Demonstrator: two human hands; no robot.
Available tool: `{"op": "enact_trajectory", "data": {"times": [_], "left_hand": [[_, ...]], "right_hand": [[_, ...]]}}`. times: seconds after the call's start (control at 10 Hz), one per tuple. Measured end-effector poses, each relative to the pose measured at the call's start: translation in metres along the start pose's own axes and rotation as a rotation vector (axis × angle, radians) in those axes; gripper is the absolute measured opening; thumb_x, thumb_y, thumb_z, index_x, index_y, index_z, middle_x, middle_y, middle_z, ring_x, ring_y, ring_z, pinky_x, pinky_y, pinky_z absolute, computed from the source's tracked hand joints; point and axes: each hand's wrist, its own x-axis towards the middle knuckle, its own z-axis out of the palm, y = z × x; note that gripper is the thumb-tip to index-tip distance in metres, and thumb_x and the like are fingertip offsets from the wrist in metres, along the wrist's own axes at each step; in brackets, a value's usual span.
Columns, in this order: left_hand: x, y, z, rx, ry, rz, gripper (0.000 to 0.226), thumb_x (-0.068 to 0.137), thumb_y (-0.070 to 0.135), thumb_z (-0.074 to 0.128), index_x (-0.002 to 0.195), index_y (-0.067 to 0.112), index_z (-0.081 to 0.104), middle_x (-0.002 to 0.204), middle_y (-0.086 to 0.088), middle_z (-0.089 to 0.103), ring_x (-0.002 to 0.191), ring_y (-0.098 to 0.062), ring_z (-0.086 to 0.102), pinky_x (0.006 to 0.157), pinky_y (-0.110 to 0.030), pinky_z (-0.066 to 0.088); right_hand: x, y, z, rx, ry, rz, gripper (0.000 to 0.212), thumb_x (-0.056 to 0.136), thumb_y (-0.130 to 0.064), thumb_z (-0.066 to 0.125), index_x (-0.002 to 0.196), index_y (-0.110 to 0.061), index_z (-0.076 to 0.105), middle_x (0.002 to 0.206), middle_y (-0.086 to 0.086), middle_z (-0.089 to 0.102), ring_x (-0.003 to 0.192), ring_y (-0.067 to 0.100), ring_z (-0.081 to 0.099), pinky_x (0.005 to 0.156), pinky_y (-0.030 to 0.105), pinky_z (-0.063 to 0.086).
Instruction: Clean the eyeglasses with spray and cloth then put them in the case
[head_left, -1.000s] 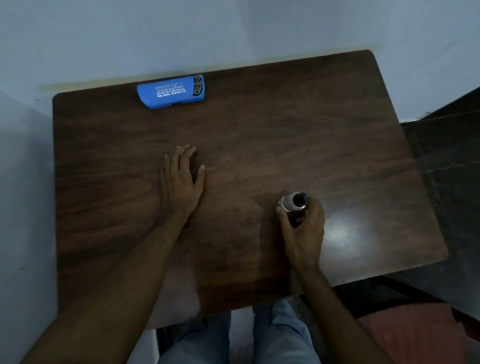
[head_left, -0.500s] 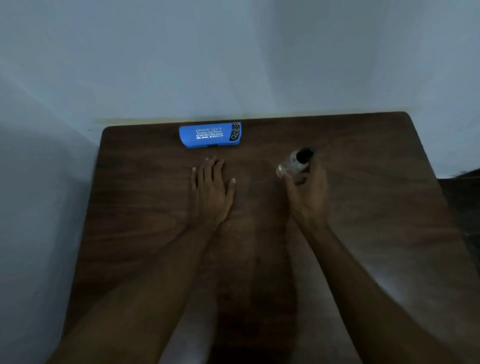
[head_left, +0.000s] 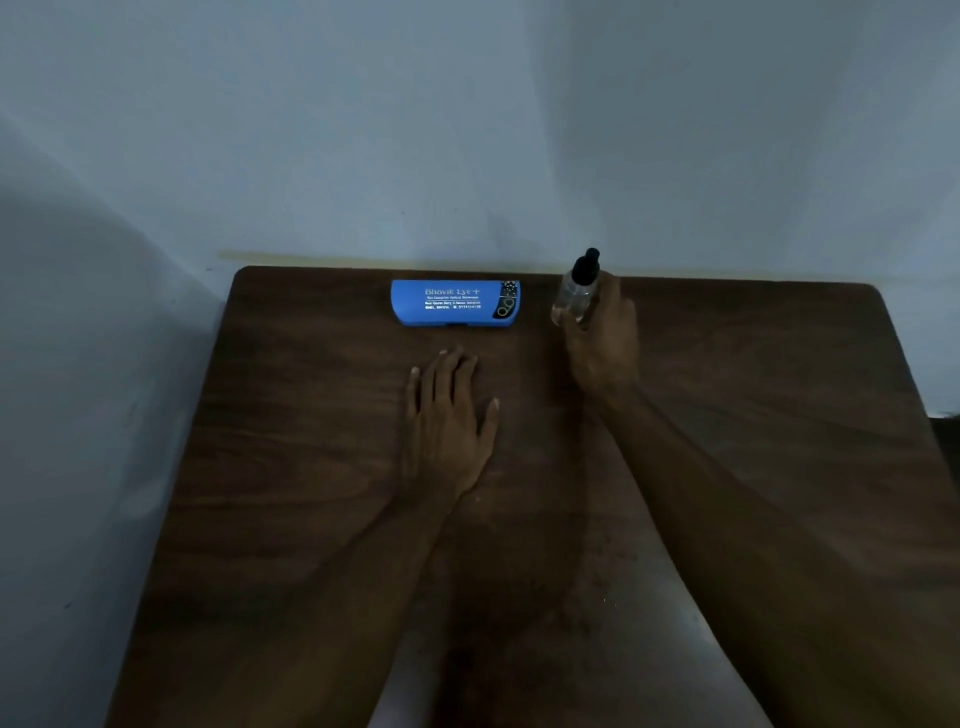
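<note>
A right hand (head_left: 602, 343) grips a small clear spray bottle (head_left: 574, 299) by its smooth, probably light and slippery body at the table (head_left: 779, 415)'s far edge, just beside the closed blue case (head_left: 454, 304), while the left hand (head_left: 449, 421) lies flat and open.

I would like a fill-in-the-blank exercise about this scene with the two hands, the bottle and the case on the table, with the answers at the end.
The right hand grips the spray bottle, whose cap is ____.
The eyeglass case, lid shut, is ____ in colour.
The case lies to the ____ of the bottle.
The left hand rests flat on the table and holds ____.
Missing words: black; blue; left; nothing.
</note>
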Motion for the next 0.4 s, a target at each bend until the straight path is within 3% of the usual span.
{"op": "enact_trajectory", "data": {"times": [0.2, 0.3, 0.4], "left_hand": [[0.0, -0.002, 0.002, 0.01, -0.034, -0.007, 0.06, 0.103, 0.051, 0.045, 0.152, 0.015, 0.047, 0.161, -0.007, 0.045, 0.154, -0.022, 0.034, 0.129, -0.05, 0.021], [-0.001, 0.0, -0.001, 0.0, -0.027, 0.002, 0.06, 0.103, 0.051, 0.044, 0.152, 0.015, 0.047, 0.161, -0.007, 0.045, 0.154, -0.022, 0.035, 0.129, -0.05, 0.021], [0.0, -0.002, 0.002, 0.009, -0.019, 0.003, 0.06, 0.104, 0.05, 0.045, 0.152, 0.015, 0.048, 0.16, -0.007, 0.046, 0.154, -0.022, 0.036, 0.129, -0.05, 0.022]], "right_hand": [[-0.002, 0.009, 0.006, -0.026, -0.017, 0.018, 0.041, 0.094, -0.022, 0.074, 0.129, -0.013, 0.055, 0.125, 0.007, 0.066, 0.116, 0.028, 0.058, 0.091, 0.05, 0.055], [-0.002, 0.009, 0.002, -0.024, -0.045, 0.043, 0.052, 0.093, -0.028, 0.075, 0.137, -0.015, 0.052, 0.129, 0.005, 0.065, 0.117, 0.026, 0.058, 0.093, 0.049, 0.055], [-0.014, 0.019, 0.005, 0.004, -0.044, 0.085, 0.082, 0.091, -0.034, 0.076, 0.159, -0.016, 0.033, 0.152, 0.008, 0.053, 0.137, 0.029, 0.052, 0.111, 0.048, 0.049]]}}
